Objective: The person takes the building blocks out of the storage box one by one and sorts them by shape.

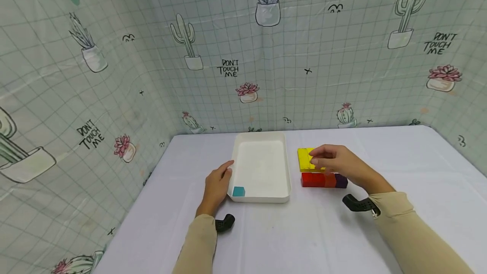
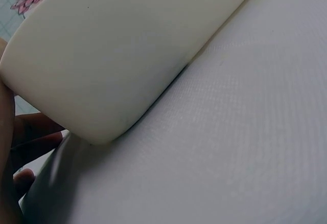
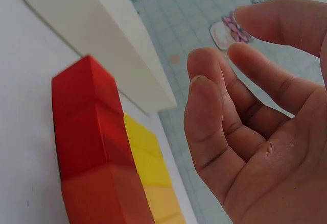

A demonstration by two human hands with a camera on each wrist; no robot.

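Observation:
At the left side of a white tray (image 1: 262, 200), my left hand (image 1: 214, 187) holds the edge, thumb by the rim and other fingers against the outer wall. The left wrist view shows the tray's wall (image 2: 117, 55) and part of that hand (image 2: 36, 137). Inside the tray's near left corner lies a teal block (image 1: 239, 191). My right hand (image 1: 336, 162) hovers above yellow blocks (image 1: 305, 160), fingers loosely bent and nothing between them. In front of these lies a row of red blocks (image 1: 313, 179), an orange block (image 1: 329, 180) and a purple block (image 1: 341, 181).
A white cloth (image 1: 266, 240) covers the table. Behind and at the left hangs a gridded curtain (image 1: 304, 96) printed with potted plants. A black wrist strap piece (image 1: 225, 223) sits on the left wrist, and another black piece (image 1: 357, 203) on the right.

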